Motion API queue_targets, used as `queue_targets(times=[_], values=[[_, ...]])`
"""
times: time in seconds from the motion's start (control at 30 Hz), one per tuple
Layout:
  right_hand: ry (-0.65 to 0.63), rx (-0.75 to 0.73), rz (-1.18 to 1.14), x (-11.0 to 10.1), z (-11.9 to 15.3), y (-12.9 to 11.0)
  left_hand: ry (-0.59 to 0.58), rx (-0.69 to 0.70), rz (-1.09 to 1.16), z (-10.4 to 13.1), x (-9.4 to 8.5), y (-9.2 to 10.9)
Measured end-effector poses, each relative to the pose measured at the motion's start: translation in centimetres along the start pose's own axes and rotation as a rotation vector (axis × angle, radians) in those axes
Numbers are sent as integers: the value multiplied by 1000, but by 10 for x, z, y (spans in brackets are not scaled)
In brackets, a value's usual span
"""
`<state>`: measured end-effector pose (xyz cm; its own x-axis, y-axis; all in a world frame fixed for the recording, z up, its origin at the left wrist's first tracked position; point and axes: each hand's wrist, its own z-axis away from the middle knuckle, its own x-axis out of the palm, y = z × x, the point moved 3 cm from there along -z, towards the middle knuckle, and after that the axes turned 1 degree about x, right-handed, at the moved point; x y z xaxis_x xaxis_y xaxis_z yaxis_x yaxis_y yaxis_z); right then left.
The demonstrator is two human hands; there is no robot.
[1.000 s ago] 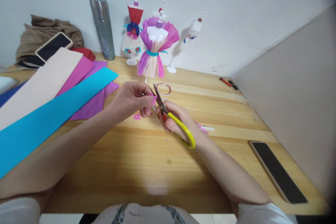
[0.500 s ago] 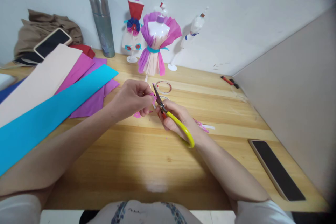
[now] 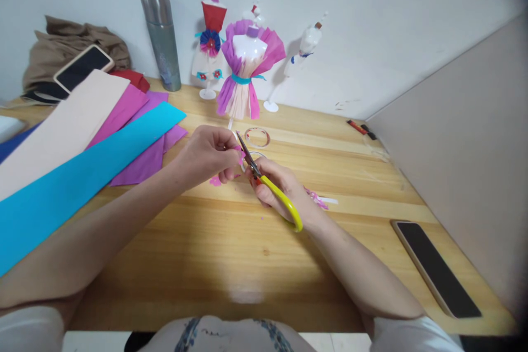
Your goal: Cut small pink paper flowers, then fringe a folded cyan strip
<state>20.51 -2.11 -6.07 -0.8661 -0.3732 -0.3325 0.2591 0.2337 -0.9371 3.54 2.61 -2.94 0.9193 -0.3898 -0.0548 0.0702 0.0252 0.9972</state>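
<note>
Between the thumb and fingers of my left hand [image 3: 214, 154] is pinched a small piece of pink crepe paper [image 3: 241, 156]. My right hand [image 3: 280, 184] grips a pair of scissors with yellow handles [image 3: 284, 201], the blades pointing up and left beside the pink piece. Whether the blades touch the paper I cannot tell. Under my left hand a pink scrap [image 3: 215, 181] lies on the wooden table [image 3: 264, 269]. Two rolls of tape are behind my hands: one ring [image 3: 258, 137] shows whole, the other is partly hidden by my fingers.
Sheets of crepe paper, blue [image 3: 94, 170] on top, spread at left. A thermos [image 3: 161, 38], a mini dress form in a purple-pink paper dress [image 3: 243, 77] and other small forms stand along the wall. A phone [image 3: 435, 267] lies at right, near pink scraps [image 3: 317, 198].
The scissors have shifted slightly left, with the tips a little lower beside the pink piece. My left hand stays almost in the same place.
</note>
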Motion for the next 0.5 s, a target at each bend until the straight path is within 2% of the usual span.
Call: queue_targets(times=[0.13,0.2,0.3,0.37,0.5], values=[[-9,40,-128,1,4,8,-27,5,36,0,-1,0],[26,45,-167,-1,3,12,-55,1,55,0,-2,1],[79,108,-74,-5,-2,18,-96,41,105,0,-1,2],[13,153,116,-2,-6,20,-113,63,144,1,0,1],[-277,136,547,19,-2,17,-84,15,202,1,5,-6]])
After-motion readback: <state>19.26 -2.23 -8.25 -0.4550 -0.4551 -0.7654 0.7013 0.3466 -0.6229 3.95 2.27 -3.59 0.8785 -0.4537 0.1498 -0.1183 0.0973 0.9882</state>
